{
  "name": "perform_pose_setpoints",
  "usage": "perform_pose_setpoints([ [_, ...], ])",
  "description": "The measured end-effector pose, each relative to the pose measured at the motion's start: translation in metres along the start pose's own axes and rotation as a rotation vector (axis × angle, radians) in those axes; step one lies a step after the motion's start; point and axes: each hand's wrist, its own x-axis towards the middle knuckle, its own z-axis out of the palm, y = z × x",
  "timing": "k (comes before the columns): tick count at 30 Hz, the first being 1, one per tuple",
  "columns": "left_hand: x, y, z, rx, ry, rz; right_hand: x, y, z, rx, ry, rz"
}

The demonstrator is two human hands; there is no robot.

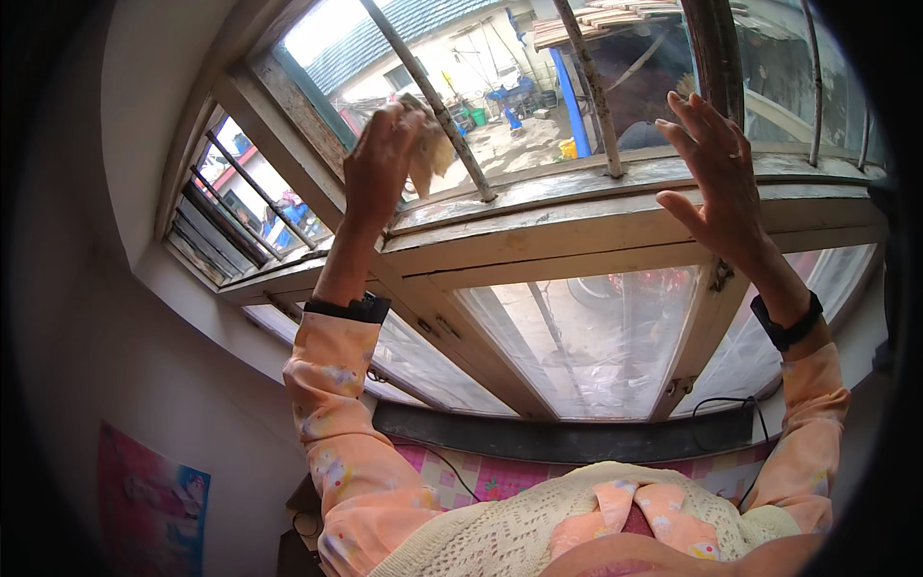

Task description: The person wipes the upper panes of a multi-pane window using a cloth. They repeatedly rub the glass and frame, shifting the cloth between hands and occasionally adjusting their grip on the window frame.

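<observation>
My left hand (378, 162) is raised to the upper window and grips a crumpled, pale cloth (430, 148). The cloth is up against the window pane (497, 144), beside a rusty metal bar (433, 101). Part of the cloth is hidden behind my fingers. On the right, my right hand (714, 177) is held up with its fingers spread, holding nothing. It is in front of the wooden window frame (577, 223); whether it touches the wood I cannot tell.
Several vertical bars cross the upper panes. Below are wooden casements with plastic-covered panes (584, 346) and metal latches (447, 327). A dark sill (562, 433) runs underneath, with a black cable (728, 399) at its right. A colourful poster (151, 498) hangs on the left wall. Outside lies a yard (497, 148).
</observation>
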Motion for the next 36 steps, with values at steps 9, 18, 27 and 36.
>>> perform_pose_setpoints([
  [9, 0.051, -0.039, 0.010, -0.059, 0.399, -0.169, -0.003, 0.004, 0.002, -0.017, 0.013, 0.004],
  [18, -0.027, 0.009, -0.003, -0.133, -0.155, -0.164, -0.003, 0.003, 0.002, -0.038, 0.002, -0.018],
  [27, 0.071, -0.061, -0.009, -0.029, 0.405, -0.125, -0.004, 0.003, 0.002, -0.032, 0.024, -0.016],
  [36, -0.030, 0.012, 0.002, 0.023, -0.113, 0.176, -0.004, -0.001, -0.003, -0.005, 0.011, -0.024],
])
